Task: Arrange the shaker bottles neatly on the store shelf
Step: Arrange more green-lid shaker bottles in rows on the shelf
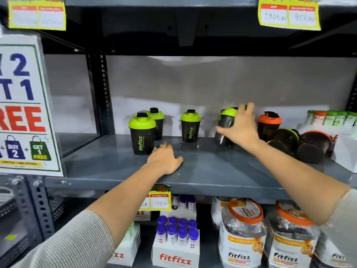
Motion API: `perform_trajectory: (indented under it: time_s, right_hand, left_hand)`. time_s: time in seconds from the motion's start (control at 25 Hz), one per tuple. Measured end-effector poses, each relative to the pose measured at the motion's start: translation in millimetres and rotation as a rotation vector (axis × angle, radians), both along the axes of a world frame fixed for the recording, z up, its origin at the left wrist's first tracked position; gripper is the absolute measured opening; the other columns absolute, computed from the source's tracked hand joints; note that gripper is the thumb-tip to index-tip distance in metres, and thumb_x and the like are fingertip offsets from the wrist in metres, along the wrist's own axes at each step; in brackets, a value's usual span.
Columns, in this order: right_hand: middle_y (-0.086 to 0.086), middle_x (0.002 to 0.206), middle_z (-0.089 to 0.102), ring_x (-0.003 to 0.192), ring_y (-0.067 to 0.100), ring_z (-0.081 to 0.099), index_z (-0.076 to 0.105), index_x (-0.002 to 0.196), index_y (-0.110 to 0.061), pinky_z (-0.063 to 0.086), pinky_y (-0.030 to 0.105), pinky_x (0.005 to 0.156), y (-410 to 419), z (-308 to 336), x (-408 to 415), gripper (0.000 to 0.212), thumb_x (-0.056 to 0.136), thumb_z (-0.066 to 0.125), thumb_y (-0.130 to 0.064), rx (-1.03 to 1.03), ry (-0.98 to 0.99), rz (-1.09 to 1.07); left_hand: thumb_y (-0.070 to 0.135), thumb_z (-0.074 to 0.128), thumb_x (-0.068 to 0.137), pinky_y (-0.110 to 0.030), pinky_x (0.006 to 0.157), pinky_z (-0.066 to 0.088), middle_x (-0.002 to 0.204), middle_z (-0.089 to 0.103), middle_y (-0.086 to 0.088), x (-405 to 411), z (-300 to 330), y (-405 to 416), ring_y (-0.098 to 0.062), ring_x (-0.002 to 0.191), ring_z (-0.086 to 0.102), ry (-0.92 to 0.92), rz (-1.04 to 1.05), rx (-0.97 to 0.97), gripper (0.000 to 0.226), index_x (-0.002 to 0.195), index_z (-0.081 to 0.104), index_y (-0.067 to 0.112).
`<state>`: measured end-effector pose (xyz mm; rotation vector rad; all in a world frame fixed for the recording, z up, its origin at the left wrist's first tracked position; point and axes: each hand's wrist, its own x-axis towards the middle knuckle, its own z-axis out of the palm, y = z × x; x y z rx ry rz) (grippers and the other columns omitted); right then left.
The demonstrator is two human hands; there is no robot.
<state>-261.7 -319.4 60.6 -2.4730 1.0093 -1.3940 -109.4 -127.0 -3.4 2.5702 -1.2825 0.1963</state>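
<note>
Three black shaker bottles with green lids stand upright on the grey shelf (pixel 212 176): one at the front left (pixel 142 133), one behind it (pixel 157 120), one in the middle (pixel 190 125). My right hand (pixel 240 128) grips a fourth green-lidded shaker (pixel 226 128), which is tilted. An orange-lidded shaker (pixel 268 124) stands upright to its right. Two more shakers lie on their sides, one with a green lid (pixel 283 139) and one with an orange lid (pixel 313 147). My left hand (pixel 164 159) rests flat on the shelf beside the front-left shaker.
Small green- and orange-capped tubes (pixel 332 118) stand at the far right on a white box (pixel 345 151). A "buy 2 get 1 free" sign (pixel 25 105) hangs at the left. Jars and boxed tubes fill the shelf below. Price tags hang from the shelf above.
</note>
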Motion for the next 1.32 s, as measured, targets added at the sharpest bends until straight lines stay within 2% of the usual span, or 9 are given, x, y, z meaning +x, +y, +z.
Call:
perform_trajectory:
  time_s: [0.12, 0.28, 0.44, 0.72, 0.84, 0.96, 1.04, 1.16, 1.32]
  right_hand:
    - [0.016, 0.141, 0.03, 0.127, 0.04, 0.041, 0.026, 0.148, -0.002, 0.041, 0.046, 0.104, 38, -9, 20, 0.113, 0.062, 0.086, -0.042, -0.157, -0.069, 0.205]
    - [0.018, 0.147, 0.026, 0.134, 0.039, 0.035, 0.016, 0.153, -0.002, 0.04, 0.042, 0.106, 62, -25, 47, 0.117, 0.067, 0.084, -0.041, -0.227, -0.032, 0.298]
    - [0.018, 0.145, 0.027, 0.129, 0.04, 0.039, 0.027, 0.149, -0.004, 0.043, 0.048, 0.105, 64, -40, 59, 0.108, 0.066, 0.086, -0.041, -0.237, -0.013, 0.311]
    - [0.018, 0.157, 0.012, 0.136, 0.046, 0.035, 0.032, 0.145, -0.018, 0.038, 0.05, 0.11, 58, -46, 59, 0.109, 0.058, 0.088, -0.052, -0.104, 0.047, 0.363]
    - [0.018, 0.158, 0.011, 0.144, 0.043, 0.022, 0.039, 0.139, -0.021, 0.028, 0.049, 0.115, 61, -35, 55, 0.1, 0.059, 0.079, -0.067, -0.021, -0.086, 0.377]
    - [0.018, 0.151, 0.028, 0.141, 0.038, 0.029, 0.049, 0.129, -0.015, 0.03, 0.046, 0.115, 59, 4, 57, 0.089, 0.065, 0.068, -0.074, -0.015, -0.251, 0.333]
    - [0.015, 0.142, 0.041, 0.134, 0.038, 0.038, 0.048, 0.132, -0.014, 0.039, 0.05, 0.106, 60, 33, 63, 0.101, 0.063, 0.05, -0.088, -0.037, -0.078, 0.19]
    - [0.015, 0.141, 0.048, 0.13, 0.037, 0.045, 0.047, 0.138, -0.013, 0.044, 0.05, 0.101, 76, 61, 75, 0.123, 0.055, 0.029, -0.101, 0.024, 0.443, -0.006]
    - [0.003, 0.144, 0.053, 0.131, 0.029, 0.051, 0.051, 0.14, -0.02, 0.043, 0.04, 0.102, 92, 66, 98, 0.115, 0.058, 0.036, -0.099, -0.029, 0.922, -0.182]
  left_hand:
    - [0.05, 0.042, 0.094, -0.039, 0.116, 0.023, 0.158, 0.025, -0.016, 0, 6, 10, -0.032, 0.143, 0.03, -0.062, 0.018, 0.05, 0.072, 0.148, 0.029, 0.003]
    - [0.044, 0.039, 0.095, -0.041, 0.117, 0.019, 0.155, 0.031, -0.017, 6, -1, 18, -0.03, 0.143, 0.029, -0.152, 0.026, 0.036, 0.066, 0.145, 0.035, 0.002]
    - [0.042, 0.037, 0.094, -0.041, 0.115, 0.025, 0.154, 0.032, -0.019, 12, -8, 19, -0.033, 0.141, 0.031, 0.05, 0.046, -0.015, 0.063, 0.142, 0.039, 0.001]
    - [0.037, 0.029, 0.097, -0.041, 0.111, 0.028, 0.147, 0.041, -0.019, 14, -9, 16, -0.035, 0.134, 0.039, 0.063, 0.02, 0.028, 0.057, 0.138, 0.043, 0.0]
    - [0.035, 0.029, 0.097, -0.041, 0.109, 0.029, 0.142, 0.046, -0.02, 15, -11, 15, -0.034, 0.131, 0.042, 0.041, 0.013, 0.005, 0.055, 0.133, 0.048, -0.001]
    - [0.035, 0.029, 0.096, -0.04, 0.106, 0.033, 0.139, 0.048, -0.021, 15, -12, 15, -0.036, 0.128, 0.045, 0.05, 0.028, -0.008, 0.054, 0.13, 0.05, -0.001]
    - [0.037, 0.031, 0.096, -0.04, 0.104, 0.035, 0.139, 0.048, -0.022, 16, -12, 15, -0.037, 0.127, 0.046, 0.068, 0.028, -0.02, 0.054, 0.129, 0.051, 0.0]
    - [0.038, 0.032, 0.094, -0.04, 0.101, 0.037, 0.138, 0.05, -0.021, 19, -13, 14, -0.038, 0.125, 0.048, 0.087, 0.029, -0.033, 0.054, 0.127, 0.052, 0.002]
    - [0.04, 0.033, 0.093, -0.04, 0.101, 0.038, 0.139, 0.05, -0.02, 21, -13, 15, -0.037, 0.126, 0.047, 0.094, 0.019, -0.038, 0.054, 0.128, 0.053, 0.003]
